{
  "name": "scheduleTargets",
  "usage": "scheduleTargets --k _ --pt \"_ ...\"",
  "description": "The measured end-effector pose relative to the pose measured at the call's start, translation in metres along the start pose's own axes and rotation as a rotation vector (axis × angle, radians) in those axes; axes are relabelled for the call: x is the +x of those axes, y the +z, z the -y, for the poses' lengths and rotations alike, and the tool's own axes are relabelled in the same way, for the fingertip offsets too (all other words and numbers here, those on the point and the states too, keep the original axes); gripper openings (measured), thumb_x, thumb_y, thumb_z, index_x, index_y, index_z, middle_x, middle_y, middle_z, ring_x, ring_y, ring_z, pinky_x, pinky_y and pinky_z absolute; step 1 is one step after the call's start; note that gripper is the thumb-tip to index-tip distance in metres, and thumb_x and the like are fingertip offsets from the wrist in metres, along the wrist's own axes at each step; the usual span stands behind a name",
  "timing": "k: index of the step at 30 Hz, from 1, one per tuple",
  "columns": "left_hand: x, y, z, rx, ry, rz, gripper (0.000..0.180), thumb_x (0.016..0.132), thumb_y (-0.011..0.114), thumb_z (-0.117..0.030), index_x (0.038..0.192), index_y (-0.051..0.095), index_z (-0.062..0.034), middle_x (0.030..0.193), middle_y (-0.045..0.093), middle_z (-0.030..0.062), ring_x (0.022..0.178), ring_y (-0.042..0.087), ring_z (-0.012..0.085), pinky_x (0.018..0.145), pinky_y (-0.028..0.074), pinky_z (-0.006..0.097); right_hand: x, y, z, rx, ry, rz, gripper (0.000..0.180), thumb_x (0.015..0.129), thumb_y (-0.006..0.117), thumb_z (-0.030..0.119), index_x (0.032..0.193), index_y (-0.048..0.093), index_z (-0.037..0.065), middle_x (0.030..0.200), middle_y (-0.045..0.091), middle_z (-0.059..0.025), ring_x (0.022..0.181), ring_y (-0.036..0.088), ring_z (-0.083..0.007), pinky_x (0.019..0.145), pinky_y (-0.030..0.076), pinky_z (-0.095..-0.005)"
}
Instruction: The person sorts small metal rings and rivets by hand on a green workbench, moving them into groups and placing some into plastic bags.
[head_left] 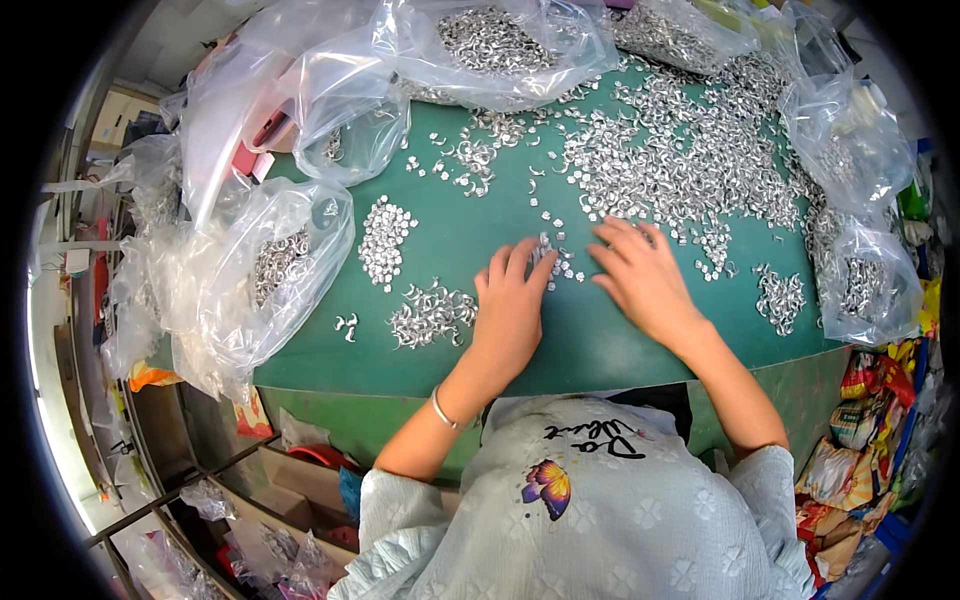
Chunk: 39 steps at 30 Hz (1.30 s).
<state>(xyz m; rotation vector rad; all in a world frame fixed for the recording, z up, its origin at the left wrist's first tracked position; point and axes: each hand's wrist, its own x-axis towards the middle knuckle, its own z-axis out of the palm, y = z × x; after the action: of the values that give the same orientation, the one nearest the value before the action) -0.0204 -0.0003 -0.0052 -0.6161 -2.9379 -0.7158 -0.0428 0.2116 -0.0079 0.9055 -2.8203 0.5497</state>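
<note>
Small silver metal pieces lie all over the green tabletop; some are curved like hooks, others are compact and knobby. My left hand, with a bangle on its wrist, rests on the table with fingers stretched beside a small cluster of pieces. Some of that cluster is hidden by its fingertips. My right hand is spread at the near edge of the large heap, fingertips by the pieces. Left of my left hand are a pile of curved pieces and a pile of compact pieces.
Clear plastic bags of silver pieces ring the table, among them a left bag, a far bag and a right bag. A small pile sits near the right edge. Open boxes stand below the table at left.
</note>
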Motion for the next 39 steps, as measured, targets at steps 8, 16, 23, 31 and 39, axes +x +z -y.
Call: scheduleTargets --k 8,16,23,31,39 --pt "-0.026 0.005 -0.017 -0.477 -0.018 -0.070 0.037 0.078 0.062 0.011 0.112 0.062 -0.0027 0.120 0.053 0.0144 0.107 0.053 0.0340 0.090 0.045 0.041 0.006 -0.008 0.021 0.189 -0.014 -0.171 0.033 0.080 0.070 0.010 0.112 0.061 0.006 0.122 0.056 -0.0109 0.123 0.049 -0.0305 0.098 0.039 -0.0435" --pt "-0.022 -0.010 0.006 -0.253 -0.110 -0.211 0.030 0.081 0.062 0.006 0.110 0.059 -0.0008 0.109 0.055 0.0137 0.098 0.053 0.0333 0.087 0.044 0.041 -0.013 -0.006 -0.008 -0.077 0.118 -0.240 0.021 0.076 0.071 0.007 0.096 0.063 0.007 0.105 0.057 -0.0067 0.108 0.053 -0.0263 0.091 0.039 -0.0440" --pt "0.006 0.004 0.010 -0.125 -0.029 -0.201 0.023 0.082 0.063 0.003 0.104 0.060 -0.0008 0.104 0.055 0.0132 0.096 0.054 0.0322 0.083 0.044 0.040 0.018 0.001 0.016 0.067 0.122 -0.241 0.020 0.079 0.070 0.007 0.099 0.065 0.005 0.102 0.058 -0.0061 0.096 0.054 -0.0252 0.083 0.039 -0.0387" --pt "-0.033 -0.006 0.009 -0.143 -0.102 -0.133 0.015 0.083 0.063 0.001 0.097 0.059 0.0001 0.095 0.055 0.0130 0.087 0.055 0.0317 0.076 0.044 0.041 -0.008 -0.006 0.026 0.022 0.086 -0.044 0.013 0.077 0.071 0.009 0.085 0.062 0.005 0.085 0.054 -0.0068 0.087 0.052 -0.0249 0.077 0.038 -0.0391" --pt "-0.047 -0.011 -0.012 -0.342 -0.127 -0.177 0.026 0.083 0.063 0.004 0.109 0.059 0.0019 0.103 0.057 0.0166 0.091 0.057 0.0348 0.080 0.048 0.040 -0.003 -0.004 0.055 0.269 -0.020 0.001 0.016 0.078 0.071 0.009 0.092 0.063 0.005 0.087 0.055 -0.0060 0.088 0.052 -0.0242 0.075 0.039 -0.0367"
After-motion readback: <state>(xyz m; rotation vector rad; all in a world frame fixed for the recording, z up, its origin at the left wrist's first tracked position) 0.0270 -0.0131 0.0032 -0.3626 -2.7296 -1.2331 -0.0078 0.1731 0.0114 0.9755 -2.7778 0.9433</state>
